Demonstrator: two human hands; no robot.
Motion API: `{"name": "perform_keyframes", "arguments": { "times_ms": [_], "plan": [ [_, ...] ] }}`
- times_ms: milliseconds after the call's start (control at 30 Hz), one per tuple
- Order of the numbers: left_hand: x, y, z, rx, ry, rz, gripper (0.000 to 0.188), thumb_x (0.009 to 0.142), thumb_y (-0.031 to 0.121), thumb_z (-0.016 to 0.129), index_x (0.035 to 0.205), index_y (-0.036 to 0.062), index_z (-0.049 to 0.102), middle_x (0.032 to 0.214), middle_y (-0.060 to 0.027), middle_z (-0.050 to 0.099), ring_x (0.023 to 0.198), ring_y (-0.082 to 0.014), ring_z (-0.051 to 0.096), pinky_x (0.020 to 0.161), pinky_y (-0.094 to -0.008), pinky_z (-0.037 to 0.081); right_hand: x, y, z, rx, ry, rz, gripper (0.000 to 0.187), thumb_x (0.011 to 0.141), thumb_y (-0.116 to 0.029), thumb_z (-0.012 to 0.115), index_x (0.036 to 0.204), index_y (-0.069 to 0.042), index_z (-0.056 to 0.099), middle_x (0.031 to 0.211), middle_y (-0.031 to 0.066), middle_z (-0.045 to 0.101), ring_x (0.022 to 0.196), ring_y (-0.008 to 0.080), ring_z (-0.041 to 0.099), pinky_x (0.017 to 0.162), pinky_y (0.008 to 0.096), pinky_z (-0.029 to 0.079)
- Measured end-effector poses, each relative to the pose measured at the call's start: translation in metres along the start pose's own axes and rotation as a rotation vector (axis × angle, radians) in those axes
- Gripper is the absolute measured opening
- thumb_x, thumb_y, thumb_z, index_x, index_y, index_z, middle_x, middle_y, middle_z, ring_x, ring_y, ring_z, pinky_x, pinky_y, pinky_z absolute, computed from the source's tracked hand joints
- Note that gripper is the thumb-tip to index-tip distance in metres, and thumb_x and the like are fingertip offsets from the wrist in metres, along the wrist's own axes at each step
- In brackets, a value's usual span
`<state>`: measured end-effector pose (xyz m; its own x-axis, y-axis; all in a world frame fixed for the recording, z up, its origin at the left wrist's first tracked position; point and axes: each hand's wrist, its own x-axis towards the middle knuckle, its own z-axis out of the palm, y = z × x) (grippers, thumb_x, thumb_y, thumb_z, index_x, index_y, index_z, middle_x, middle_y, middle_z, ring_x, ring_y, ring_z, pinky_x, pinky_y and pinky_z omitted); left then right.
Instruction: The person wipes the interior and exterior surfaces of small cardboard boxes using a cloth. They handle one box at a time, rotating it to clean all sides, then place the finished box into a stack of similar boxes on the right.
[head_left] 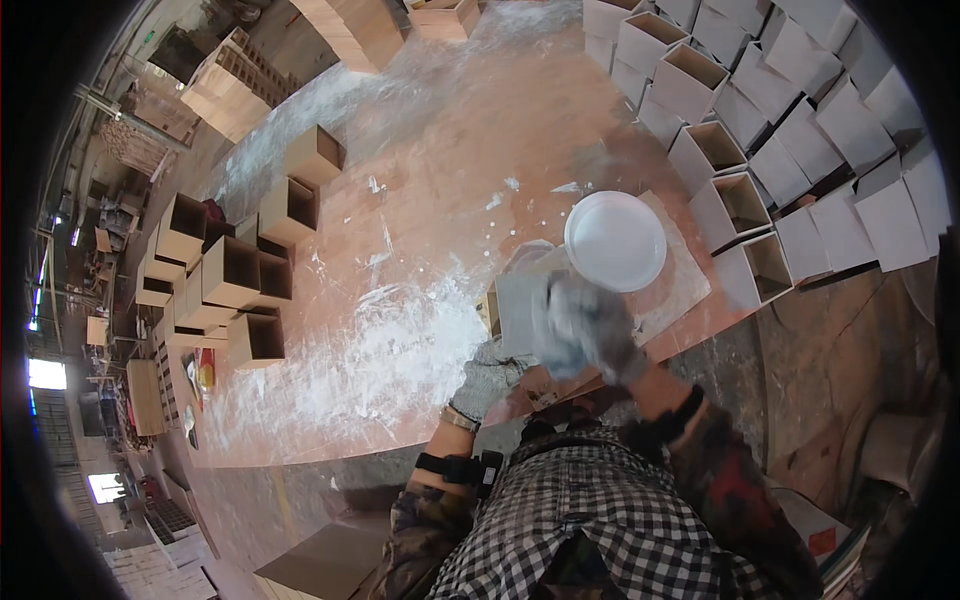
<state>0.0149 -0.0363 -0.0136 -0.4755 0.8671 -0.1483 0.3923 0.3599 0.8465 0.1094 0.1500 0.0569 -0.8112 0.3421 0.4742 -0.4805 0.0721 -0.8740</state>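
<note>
The left hand (pixel 484 384) grips a grey, tan-edged box (pixel 515 318); whether the blurred right hand (pixel 592 328) grips, I cannot tell.

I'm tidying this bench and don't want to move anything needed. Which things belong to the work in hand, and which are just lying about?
Work in hand:
- pale-sided box, at both gloved hands
- white round tub or lid, likely
- bare boxes and white-faced boxes, likely

Lying about, seemingly:
- red-and-yellow item, far left
- brown panel, lower left
</note>
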Motion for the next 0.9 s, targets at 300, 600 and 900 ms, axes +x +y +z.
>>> {"name": "perform_keyframes", "arguments": {
  "times_ms": [300, 600, 900],
  "plan": [
    [0.003, 0.009, 0.004, 0.132, 0.003, -0.028, 0.026, 0.081, 0.022, 0.069, 0.100, 0.0041, 0.063, 0.089, -0.0119, 0.067, 0.081, -0.0262, 0.065, 0.071, -0.0349, 0.052, 0.043, 0.048, 0.014, -0.788, 0.047, -0.229, 0.017, 0.076, -0.013, 0.066, 0.091, -0.006, 0.061, 0.090, 0.0093, 0.060, 0.082, 0.0270, 0.059, 0.069, 0.0389, 0.048],
    [-0.002, 0.023, 0.004, -0.064, 0.292, 0.174, 0.030, 0.081, 0.024, 0.068, 0.104, 0.0041, 0.063, 0.092, -0.0126, 0.067, 0.086, -0.0258, 0.064, 0.074, -0.0347, 0.051, -0.011, 0.004, 0.030, -0.928, -0.076, -0.571, 0.007, 0.076, -0.007, 0.063, 0.081, -0.011, 0.060, 0.077, 0.0063, 0.060, 0.069, 0.0246, 0.061, 0.061, 0.0334, 0.049],
    [0.002, 0.007, 0.009, -0.032, 0.112, 0.076, 0.028, 0.083, 0.026, 0.068, 0.101, 0.0044, 0.064, 0.090, -0.0144, 0.066, 0.081, -0.0283, 0.064, 0.072, -0.0350, 0.051, 0.049, 0.045, -0.035, -0.827, 0.437, 0.012, 0.010, 0.084, -0.017, 0.061, 0.084, -0.006, 0.061, 0.084, 0.0125, 0.062, 0.078, 0.0310, 0.059, 0.071, 0.0403, 0.047]
  ]
}}
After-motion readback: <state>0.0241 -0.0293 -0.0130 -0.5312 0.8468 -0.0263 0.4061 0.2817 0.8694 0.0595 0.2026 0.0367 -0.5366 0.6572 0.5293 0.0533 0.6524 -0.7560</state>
